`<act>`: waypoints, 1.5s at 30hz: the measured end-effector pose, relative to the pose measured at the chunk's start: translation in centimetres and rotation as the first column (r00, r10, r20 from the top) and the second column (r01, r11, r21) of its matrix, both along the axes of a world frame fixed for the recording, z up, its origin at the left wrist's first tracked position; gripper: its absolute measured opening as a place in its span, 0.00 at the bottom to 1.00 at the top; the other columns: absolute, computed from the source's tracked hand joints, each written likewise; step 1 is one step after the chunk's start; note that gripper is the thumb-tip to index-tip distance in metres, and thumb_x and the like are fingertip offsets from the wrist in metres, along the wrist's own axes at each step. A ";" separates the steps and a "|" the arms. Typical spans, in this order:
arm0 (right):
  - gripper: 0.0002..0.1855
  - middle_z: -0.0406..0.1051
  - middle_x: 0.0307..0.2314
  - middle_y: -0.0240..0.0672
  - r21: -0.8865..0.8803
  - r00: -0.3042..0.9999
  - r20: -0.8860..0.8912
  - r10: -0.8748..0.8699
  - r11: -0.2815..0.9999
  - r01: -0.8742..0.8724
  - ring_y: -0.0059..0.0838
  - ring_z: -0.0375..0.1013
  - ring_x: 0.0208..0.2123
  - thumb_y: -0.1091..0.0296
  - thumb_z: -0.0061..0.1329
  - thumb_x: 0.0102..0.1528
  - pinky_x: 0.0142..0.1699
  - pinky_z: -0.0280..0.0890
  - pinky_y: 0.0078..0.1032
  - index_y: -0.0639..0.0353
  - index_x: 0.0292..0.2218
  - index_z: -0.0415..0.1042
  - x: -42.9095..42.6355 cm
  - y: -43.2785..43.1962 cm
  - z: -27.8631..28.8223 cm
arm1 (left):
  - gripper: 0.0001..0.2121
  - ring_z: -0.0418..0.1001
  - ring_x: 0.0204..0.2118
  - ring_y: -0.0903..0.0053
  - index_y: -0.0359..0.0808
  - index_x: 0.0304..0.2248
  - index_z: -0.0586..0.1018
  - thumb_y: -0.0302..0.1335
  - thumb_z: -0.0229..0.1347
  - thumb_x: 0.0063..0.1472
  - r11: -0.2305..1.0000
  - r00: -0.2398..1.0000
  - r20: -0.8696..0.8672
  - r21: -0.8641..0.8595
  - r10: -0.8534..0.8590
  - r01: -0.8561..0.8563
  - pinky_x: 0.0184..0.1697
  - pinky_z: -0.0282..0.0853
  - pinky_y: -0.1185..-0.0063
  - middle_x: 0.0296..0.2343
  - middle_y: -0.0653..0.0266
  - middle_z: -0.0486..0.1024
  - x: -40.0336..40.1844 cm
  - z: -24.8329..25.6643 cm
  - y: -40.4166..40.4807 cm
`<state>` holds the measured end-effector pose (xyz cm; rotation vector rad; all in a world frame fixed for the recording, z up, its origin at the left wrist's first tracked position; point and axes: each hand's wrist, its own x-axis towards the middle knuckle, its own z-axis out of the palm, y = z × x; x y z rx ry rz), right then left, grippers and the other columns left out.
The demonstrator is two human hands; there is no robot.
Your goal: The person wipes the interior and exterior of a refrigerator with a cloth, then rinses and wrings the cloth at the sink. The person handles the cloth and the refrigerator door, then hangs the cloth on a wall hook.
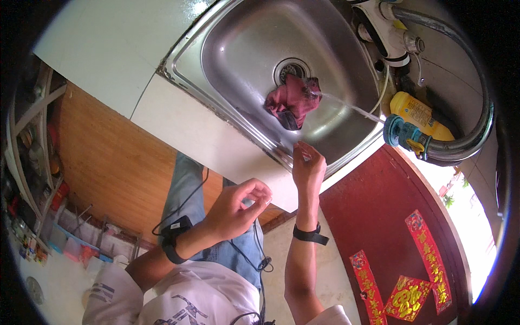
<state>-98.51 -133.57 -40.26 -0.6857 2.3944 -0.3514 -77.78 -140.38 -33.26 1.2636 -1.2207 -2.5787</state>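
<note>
A wet dark-red cloth (294, 101) lies bunched in the stainless steel sink (243, 53), partly over the drain strainer (291, 70). From the teal nozzle (400, 132) of the faucet a thin stream of water runs onto the cloth. My right hand (308, 166) is raised at the sink's near rim, below the cloth, fingers curled, with nothing plainly seen in it. My left hand (239, 207) hovers just before the counter's edge, its fingers bent towards the thumb with a gap between them, holding nothing. Each wrist wears a black strap.
The faucet body (384, 32) and its curved metal spout (483, 81) stand at the right of the sink. A yellow bottle (418, 111) lies behind the nozzle. Black cables (243, 252) hang before my body. A dark-red door (378, 211) with red-and-gold paper decorations is at lower right.
</note>
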 end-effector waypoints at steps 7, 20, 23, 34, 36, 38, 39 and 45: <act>0.19 0.78 0.34 0.53 0.108 0.991 -0.058 0.123 0.987 -0.116 0.49 0.79 0.40 0.60 0.54 0.57 0.44 0.73 0.37 0.65 0.44 0.78 -3.8 -3.1 -2.5 | 0.09 0.76 0.37 0.84 0.32 0.40 0.76 0.30 0.53 0.69 1.000 1.000 0.016 0.025 -0.005 0.004 0.34 0.73 0.85 0.36 0.64 0.78 0.0 0.3 0.0; 0.16 0.76 0.23 0.40 -0.169 0.952 0.179 -0.247 0.946 0.277 0.27 0.75 0.22 0.62 0.51 0.60 0.29 0.68 0.28 0.71 0.31 0.77 -7.2 -5.2 -9.1 | 0.08 0.76 0.37 0.84 0.32 0.40 0.76 0.29 0.53 0.68 0.999 0.999 0.014 0.007 0.034 -0.034 0.35 0.73 0.85 0.35 0.64 0.78 0.7 0.1 0.2; 0.17 0.76 0.24 0.39 -0.159 0.850 0.269 -0.453 0.850 0.503 0.25 0.75 0.21 0.63 0.50 0.62 0.26 0.67 0.25 0.72 0.32 0.77 -5.1 -6.1 -4.5 | 0.08 0.76 0.37 0.84 0.32 0.40 0.76 0.29 0.53 0.68 0.998 0.999 0.027 0.056 0.023 -0.025 0.34 0.73 0.86 0.36 0.64 0.78 0.8 0.1 -0.2; 0.18 0.73 0.21 0.33 0.065 0.960 0.181 -0.214 0.977 0.205 0.19 0.69 0.23 0.60 0.50 0.62 0.31 0.65 0.23 0.69 0.40 0.79 -5.4 -0.9 -3.1 | 0.09 0.77 0.38 0.82 0.33 0.41 0.76 0.31 0.53 0.69 0.999 1.000 0.017 0.050 0.007 -0.008 0.34 0.74 0.84 0.37 0.63 0.79 0.8 0.0 -0.5; 0.18 0.72 0.20 0.35 0.071 0.970 0.154 -0.190 0.981 0.181 0.20 0.68 0.24 0.59 0.50 0.62 0.32 0.65 0.25 0.68 0.40 0.79 -4.9 -0.7 -3.1 | 0.09 0.77 0.38 0.82 0.33 0.41 0.76 0.31 0.53 0.69 0.999 1.000 0.021 0.049 0.006 -0.007 0.34 0.74 0.84 0.37 0.63 0.79 0.8 0.0 -0.5; 0.18 0.71 0.20 0.39 0.101 0.970 0.157 -0.186 0.980 0.171 0.22 0.69 0.24 0.59 0.50 0.62 0.34 0.66 0.27 0.67 0.40 0.79 -4.4 -1.0 -2.6 | 0.09 0.77 0.38 0.82 0.33 0.40 0.76 0.31 0.53 0.69 0.998 0.999 0.031 0.059 0.017 -0.019 0.35 0.74 0.84 0.37 0.63 0.79 0.8 0.2 -0.6; 0.18 0.71 0.20 0.40 0.103 0.975 0.150 -0.165 0.983 0.151 0.23 0.68 0.24 0.58 0.50 0.62 0.34 0.66 0.28 0.68 0.40 0.78 -4.2 -1.0 -2.4 | 0.09 0.77 0.38 0.82 0.33 0.40 0.76 0.31 0.53 0.69 0.999 0.999 0.031 0.049 0.011 -0.012 0.35 0.74 0.84 0.37 0.63 0.79 0.8 0.1 -0.7; 0.19 0.70 0.21 0.46 0.139 0.988 0.124 -0.092 0.988 0.074 0.26 0.68 0.25 0.57 0.48 0.63 0.36 0.67 0.30 0.70 0.39 0.77 -2.7 -0.3 -0.6 | 0.09 0.77 0.38 0.82 0.33 0.40 0.75 0.31 0.53 0.69 0.999 1.000 0.030 0.033 -0.001 0.000 0.34 0.74 0.84 0.36 0.64 0.79 0.9 -0.2 -0.3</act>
